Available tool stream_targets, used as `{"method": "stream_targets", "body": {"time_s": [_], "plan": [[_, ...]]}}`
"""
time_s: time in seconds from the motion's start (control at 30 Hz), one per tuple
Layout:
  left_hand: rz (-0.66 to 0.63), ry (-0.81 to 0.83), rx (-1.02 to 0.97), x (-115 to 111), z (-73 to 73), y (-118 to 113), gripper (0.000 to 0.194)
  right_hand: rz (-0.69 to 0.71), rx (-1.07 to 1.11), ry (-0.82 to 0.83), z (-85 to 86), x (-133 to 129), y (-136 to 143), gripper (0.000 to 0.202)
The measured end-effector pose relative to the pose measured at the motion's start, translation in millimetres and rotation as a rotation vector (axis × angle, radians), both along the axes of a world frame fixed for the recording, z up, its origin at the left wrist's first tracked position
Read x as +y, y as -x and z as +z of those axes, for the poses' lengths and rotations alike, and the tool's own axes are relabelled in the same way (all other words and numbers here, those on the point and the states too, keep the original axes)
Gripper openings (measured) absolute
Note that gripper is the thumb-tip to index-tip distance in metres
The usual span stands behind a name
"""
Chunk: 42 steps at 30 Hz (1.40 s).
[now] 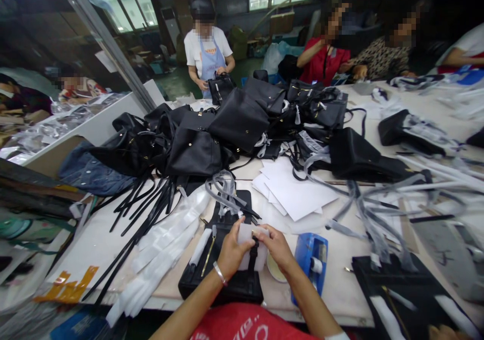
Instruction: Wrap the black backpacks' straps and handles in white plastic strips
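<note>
A black bag (pixel 223 291) lies flat near the table's front edge, with a gold zipper and a white-wrapped piece on its left side. Over its right part, my left hand (pixel 231 251) grips the left side of a whitish translucent sheet (pixel 245 233). My right hand (pixel 278 246) pinches the sheet's upper right part by a black strap (pixel 253 260) with a buckle. The strap runs down across the sheet onto the bag. Both hands are closed, thumbs towards each other.
Black bags (pixel 196 148) are heaped behind. White paper sheets (pixel 298 188) lie beyond my hands. A blue tape dispenser (pixel 310 264) stands right, a black bag (pixel 412 289) beyond it. White strips (pixel 162 249) and black straps lie left. A person in an apron (pixel 212 57) stands across the table.
</note>
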State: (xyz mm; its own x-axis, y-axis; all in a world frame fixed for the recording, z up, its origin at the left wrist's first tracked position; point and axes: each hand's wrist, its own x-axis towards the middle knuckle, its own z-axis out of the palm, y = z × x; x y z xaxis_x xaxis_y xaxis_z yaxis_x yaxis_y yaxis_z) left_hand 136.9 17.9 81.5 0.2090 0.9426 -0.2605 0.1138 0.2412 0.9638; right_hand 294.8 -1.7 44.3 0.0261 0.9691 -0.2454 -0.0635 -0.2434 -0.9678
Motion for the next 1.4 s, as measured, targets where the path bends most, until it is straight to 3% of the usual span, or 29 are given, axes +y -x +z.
{"method": "stream_targets", "body": {"time_s": [0.13, 0.23, 0.43, 0.73, 1.1, 1.23, 1.4], "plan": [[-0.077, 0.280, -0.287, -6, -7.9, -1, 0.053, -0.018, 0.038, -0.005, 4.0, -2, 1, 0.033], [-0.168, 0.378, -0.426, -12, -11.1, -1, 0.050, -0.033, -0.049, -0.020, 6.2, -4, 4, 0.034], [-0.216, 0.435, -0.379, -9, -18.0, 0, 0.052, -0.042, -0.212, -0.018, 5.7, -5, -1, 0.034], [-0.414, 0.499, -0.369, 8, -25.3, 7, 0.052, -0.032, 0.014, 0.019, 5.0, -8, -8, 0.029], [-0.569, 0.544, -0.309, 15, -24.2, 16, 0.053, -0.113, -0.024, 0.089, -1.4, -15, 1, 0.036], [-0.536, 0.516, -0.345, 12, -22.9, 13, 0.051, -0.160, -0.090, 0.090, 3.2, -13, 4, 0.039], [-0.346, 0.425, -0.415, -6, -24.8, 0, 0.050, -0.125, -0.204, 0.066, 13.7, -15, 3, 0.034]]}}
